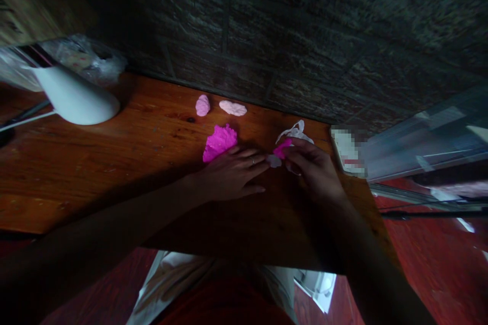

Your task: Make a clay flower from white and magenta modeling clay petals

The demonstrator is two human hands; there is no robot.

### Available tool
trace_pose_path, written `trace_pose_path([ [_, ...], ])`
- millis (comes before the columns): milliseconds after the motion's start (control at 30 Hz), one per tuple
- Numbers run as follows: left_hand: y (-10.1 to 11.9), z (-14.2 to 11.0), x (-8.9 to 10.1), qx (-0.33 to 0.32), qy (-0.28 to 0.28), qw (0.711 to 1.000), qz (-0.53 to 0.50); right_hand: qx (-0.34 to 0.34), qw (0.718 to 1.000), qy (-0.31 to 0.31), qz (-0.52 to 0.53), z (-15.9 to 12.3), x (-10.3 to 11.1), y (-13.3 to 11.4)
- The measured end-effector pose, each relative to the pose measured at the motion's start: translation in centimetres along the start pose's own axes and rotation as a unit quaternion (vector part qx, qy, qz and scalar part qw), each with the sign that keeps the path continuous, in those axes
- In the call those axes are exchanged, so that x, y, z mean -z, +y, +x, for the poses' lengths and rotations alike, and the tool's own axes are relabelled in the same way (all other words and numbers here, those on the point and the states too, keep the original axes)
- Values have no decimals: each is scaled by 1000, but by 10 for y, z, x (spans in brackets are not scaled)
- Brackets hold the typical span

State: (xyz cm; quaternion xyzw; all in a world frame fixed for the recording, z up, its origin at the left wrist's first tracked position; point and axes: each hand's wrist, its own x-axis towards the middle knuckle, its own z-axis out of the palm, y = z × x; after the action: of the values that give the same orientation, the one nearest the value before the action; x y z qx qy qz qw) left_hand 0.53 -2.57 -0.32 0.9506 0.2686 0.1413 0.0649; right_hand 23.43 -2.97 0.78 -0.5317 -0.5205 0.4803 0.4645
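My left hand point(238, 172) rests over the table with its fingers stretched out, a ring on one finger. Its fingertips touch or nearly touch a small pale, flattish piece point(273, 161). Just behind that hand lies a bright pink lump of modelling clay point(220, 143) with a ragged edge. Between thumb and fingers, my right hand point(310, 165) pinches a smaller piece of bright pink clay point(282, 149). A crumpled white, thin plastic-like wrapping point(295, 133) sits beyond the right hand, partly covered by it.
A light pink lump point(203, 105) and a pale peach lump point(233, 107) lie near the dark brick wall point(244, 30). At left on the wooden table point(152, 132) is a white vase-like container point(78, 96). A blurred pale object point(347, 152) lies by the right edge.
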Motion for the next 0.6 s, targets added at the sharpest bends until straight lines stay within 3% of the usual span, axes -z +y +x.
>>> trace_pose_path([
  [133,-15,-8,21,38,22,999,-13,19,1000,-16,-10,-8,-7,-3],
  [233,-34,-20,37,145,71,987,-12,89,988,-42,-122,-17,-22,-2],
  [367,-50,-32,44,264,22,964,-21,152,950,-72,-264,-23,-37,0],
  [467,-51,-32,45,298,-1,953,-61,161,925,-104,-327,-24,-31,0],
  [600,-52,-27,47,293,24,924,-244,185,891,-129,-393,-20,-9,-2],
])
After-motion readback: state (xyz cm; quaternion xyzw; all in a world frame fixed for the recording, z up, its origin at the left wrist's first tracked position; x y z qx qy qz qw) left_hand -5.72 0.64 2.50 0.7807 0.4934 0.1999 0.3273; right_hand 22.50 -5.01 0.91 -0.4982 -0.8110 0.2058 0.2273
